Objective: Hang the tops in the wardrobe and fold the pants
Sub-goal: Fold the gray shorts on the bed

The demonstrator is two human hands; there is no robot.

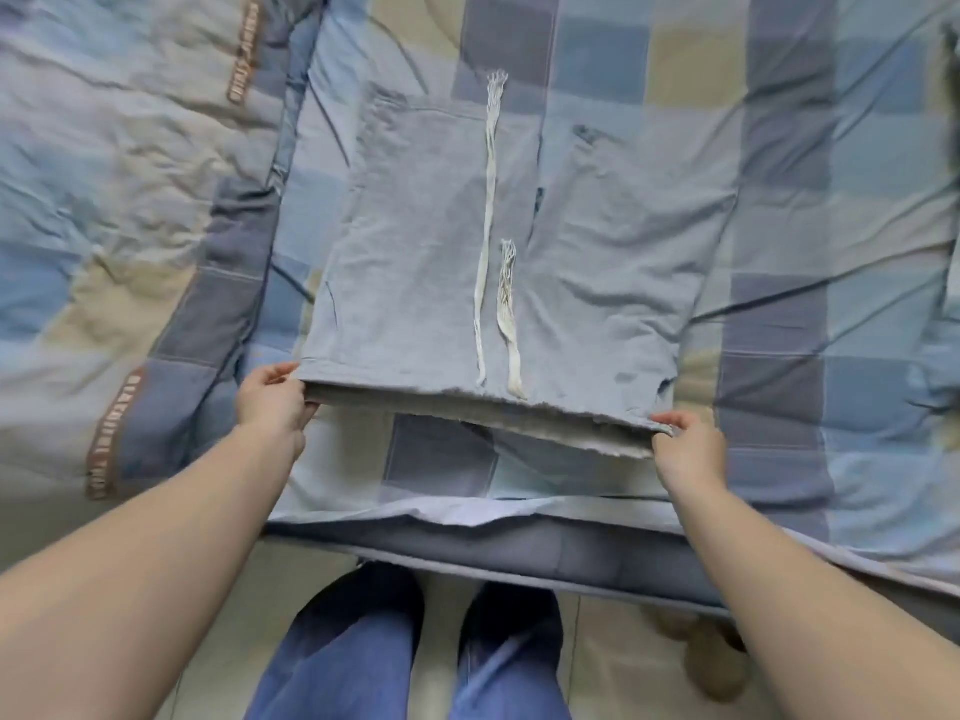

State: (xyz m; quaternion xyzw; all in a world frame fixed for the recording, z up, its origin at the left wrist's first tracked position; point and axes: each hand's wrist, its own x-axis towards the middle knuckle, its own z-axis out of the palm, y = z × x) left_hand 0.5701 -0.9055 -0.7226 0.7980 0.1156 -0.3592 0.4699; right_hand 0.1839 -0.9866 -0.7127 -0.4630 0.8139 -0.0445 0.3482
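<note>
The checked bedspread (779, 174) lies wide under everything and gives one flat surface for folding; a second checked cover (104, 200) lies beyond the left hand, so I count two bed covers. On the bedspread, stretching away from both hands, lies one pair of light blue shorts (426, 241), its two legs pointing away from the person. The waistband (467, 407) is the edge nearest the person and is lifted a little off the bed, I think to pull the cloth smooth or to begin a fold. The left hand (272, 400) pinches the left corner of the waistband, and the right hand (685, 449) pinches the right corner, so the hands are well apart and the edge between them stays straight. Between the hands, two white drawstring ends (488, 226) lie on the fabric, one long and one short.
</note>
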